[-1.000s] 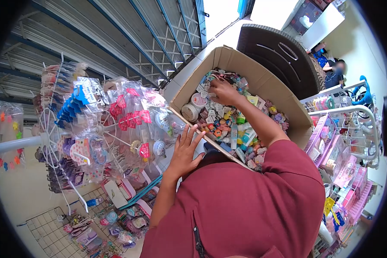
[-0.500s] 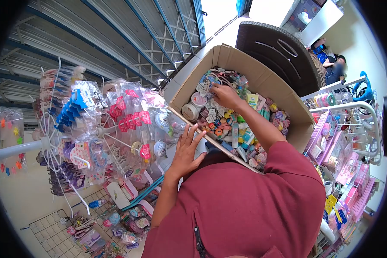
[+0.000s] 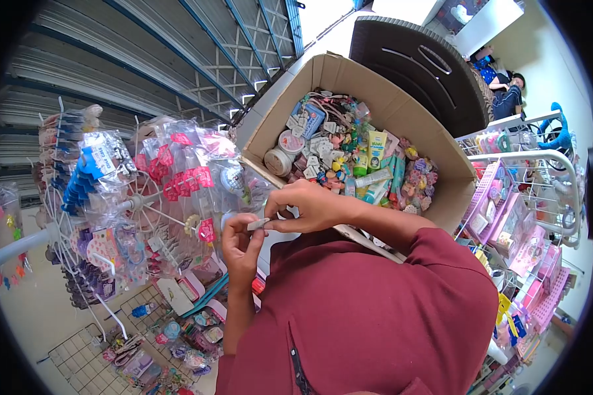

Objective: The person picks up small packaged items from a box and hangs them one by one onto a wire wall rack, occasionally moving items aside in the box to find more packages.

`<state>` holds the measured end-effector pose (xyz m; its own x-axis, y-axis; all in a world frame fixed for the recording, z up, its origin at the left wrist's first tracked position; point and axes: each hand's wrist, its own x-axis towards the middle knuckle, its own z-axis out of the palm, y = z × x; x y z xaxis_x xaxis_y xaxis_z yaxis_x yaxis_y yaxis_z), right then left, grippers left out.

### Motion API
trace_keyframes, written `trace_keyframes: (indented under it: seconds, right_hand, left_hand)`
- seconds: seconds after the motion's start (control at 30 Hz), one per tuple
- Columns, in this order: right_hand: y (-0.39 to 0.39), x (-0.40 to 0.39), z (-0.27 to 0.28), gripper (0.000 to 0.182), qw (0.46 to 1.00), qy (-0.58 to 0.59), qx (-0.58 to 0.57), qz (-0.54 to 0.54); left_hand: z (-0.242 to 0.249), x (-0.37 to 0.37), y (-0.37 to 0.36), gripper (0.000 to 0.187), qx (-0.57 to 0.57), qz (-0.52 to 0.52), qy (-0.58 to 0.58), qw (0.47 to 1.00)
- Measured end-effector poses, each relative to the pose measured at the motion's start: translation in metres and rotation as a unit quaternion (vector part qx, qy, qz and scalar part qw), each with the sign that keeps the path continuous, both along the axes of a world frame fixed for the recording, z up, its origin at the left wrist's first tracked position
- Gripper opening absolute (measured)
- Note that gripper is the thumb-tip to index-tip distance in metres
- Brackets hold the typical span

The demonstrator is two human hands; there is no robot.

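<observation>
1. A small flat packet [image 3: 257, 224], pale and card-like, sits between the two hands, in front of the maroon shirt [image 3: 375, 316] and just below the near edge of the cardboard box [image 3: 402, 112]; what it contains is too small to tell.
2. The right hand [image 3: 310, 207] pinches one end of the packet between thumb and fingertips, and the left hand [image 3: 240, 247] pinches the other end from below, its fingers curled.
3. Handling so thin a piece probably goes best with a light fingertip grip at both ends, held close to the body so that it neither bends nor slips.
4. The box is open-topped, of plain brown corrugated card with stiff straight walls, tilted toward the person.
5. It is packed with small bright goods: round lidded tins [image 3: 291, 141], soft plastic tubes [image 3: 375, 148] and many carded trinkets in glossy wrap.
6. To the left stands a white wire display rack [image 3: 132, 204], hung with clear crinkly bags of red and blue clips.
7. To the right, pink plastic baskets [image 3: 507, 224] sit on a white wire shelf.
8. Another person [image 3: 507, 92] sits well apart at the upper right.
</observation>
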<state>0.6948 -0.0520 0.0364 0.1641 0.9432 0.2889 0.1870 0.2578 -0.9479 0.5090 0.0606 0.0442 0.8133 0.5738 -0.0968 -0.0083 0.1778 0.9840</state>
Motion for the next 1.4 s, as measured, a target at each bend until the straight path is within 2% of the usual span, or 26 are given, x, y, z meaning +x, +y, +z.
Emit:
trace_keyframes:
  seconds: [0.03, 0.1, 0.17, 0.23, 0.27, 0.3, 0.33, 0.43, 0.47, 0.6, 0.73, 0.8, 0.83, 0.9, 0.93, 1.0, 1.03, 1.1, 1.13, 1.2, 1.23, 1.27, 1.4]
  right_hand:
    - [0.001, 0.002, 0.0, 0.02, 1.0, 0.001, 0.001, 0.002]
    - [0.002, 0.008, 0.001, 0.018, 0.998, 0.016, 0.011, 0.056]
    - [0.009, 0.033, -0.009, 0.018, 0.999, 0.03, 0.014, 0.007]
    - [0.02, 0.074, -0.051, 0.016, 0.992, -0.005, -0.055, -0.111]
    - [0.028, 0.097, -0.081, 0.016, 0.973, -0.108, -0.086, -0.185]
    - [0.028, 0.114, -0.092, 0.02, 0.929, -0.268, -0.102, -0.235]
    - [0.03, 0.131, -0.119, 0.025, 0.897, -0.335, -0.173, -0.232]
    - [0.043, 0.149, -0.167, 0.027, 0.886, -0.398, -0.124, -0.205]
    - [0.047, 0.149, -0.179, 0.027, 0.866, -0.431, -0.127, -0.218]
    - [0.053, 0.138, -0.183, 0.024, 0.813, -0.496, -0.164, -0.259]
    - [0.048, 0.139, -0.179, 0.02, 0.816, -0.488, -0.154, -0.267]
    - [0.044, 0.153, -0.183, 0.017, 0.842, -0.424, -0.052, -0.33]
    - [0.04, 0.161, -0.173, 0.013, 0.836, -0.402, -0.004, -0.374]
    - [0.032, 0.176, -0.15, 0.011, 0.772, -0.375, 0.042, -0.511]
    - [0.026, 0.181, -0.141, 0.011, 0.771, -0.378, 0.045, -0.512]
    - [0.017, 0.188, -0.119, 0.014, 0.776, -0.145, 0.036, -0.613]
    - [0.015, 0.184, -0.1, 0.014, 0.773, -0.149, 0.04, -0.615]
    - [0.003, 0.172, -0.062, 0.021, 0.836, 0.007, 0.106, -0.538]
    - [-0.003, 0.161, -0.042, 0.021, 0.833, 0.001, 0.109, -0.542]
    - [-0.014, 0.13, -0.002, 0.024, 0.913, 0.113, 0.044, -0.39]
    - [-0.017, 0.111, 0.016, 0.022, 0.934, 0.096, 0.036, -0.342]
    - [-0.018, 0.088, 0.034, 0.022, 0.933, 0.089, 0.04, -0.345]
    - [0.0, -0.008, 0.065, 0.021, 0.989, 0.043, -0.121, -0.079]
  left_hand:
    - [-0.009, -0.005, 0.006, 0.019, 0.016, -0.037, -0.028, 0.999]
    - [-0.013, -0.008, 0.004, 0.017, 0.052, -0.016, -0.024, 0.998]
    - [-0.011, -0.008, 0.002, 0.014, 0.088, 0.004, -0.021, 0.996]
    - [-0.002, -0.006, -0.002, 0.015, 0.069, 0.032, -0.052, 0.996]
    - [0.0, -0.007, -0.002, 0.015, 0.07, 0.036, -0.052, 0.996]
    - [0.003, -0.008, -0.002, 0.015, 0.046, 0.036, -0.065, 0.996]
    - [0.004, -0.009, -0.002, 0.016, 0.024, 0.035, -0.077, 0.996]
    - [0.002, -0.015, -0.001, 0.017, 0.013, 0.034, -0.064, 0.997]
    - [0.002, -0.016, -0.002, 0.017, 0.014, 0.037, -0.065, 0.997]
    - [-0.002, -0.02, -0.007, 0.016, 0.004, 0.044, -0.041, 0.998]
    - [0.0, -0.021, -0.011, 0.014, -0.001, 0.067, -0.019, 0.998]
    - [-0.001, -0.024, -0.009, 0.013, -0.001, 0.065, -0.019, 0.998]
    - [-0.003, -0.025, -0.008, 0.013, -0.002, 0.062, -0.016, 0.998]
    - [-0.012, -0.032, -0.004, 0.013, -0.017, 0.059, -0.004, 0.998]
    - [-0.015, -0.035, -0.002, 0.013, -0.029, 0.055, 0.01, 0.998]
    - [-0.015, -0.038, 0.0, 0.011, -0.03, 0.056, -0.005, 0.998]
    - [-0.015, -0.04, 0.0, 0.01, -0.033, 0.058, -0.014, 0.998]
    - [-0.015, -0.048, 0.007, 0.01, -0.051, 0.034, -0.023, 0.998]
    - [-0.015, -0.053, 0.01, 0.009, -0.069, 0.014, -0.025, 0.997]
    - [-0.014, -0.064, 0.014, 0.01, -0.094, 0.0, -0.021, 0.995]
    - [-0.012, -0.07, 0.016, 0.011, -0.12, -0.008, -0.01, 0.993]
    - [-0.013, -0.077, 0.017, 0.011, -0.118, -0.013, -0.018, 0.993]
    - [-0.012, -0.123, 0.025, 0.014, -0.063, -0.056, 0.0, 0.996]
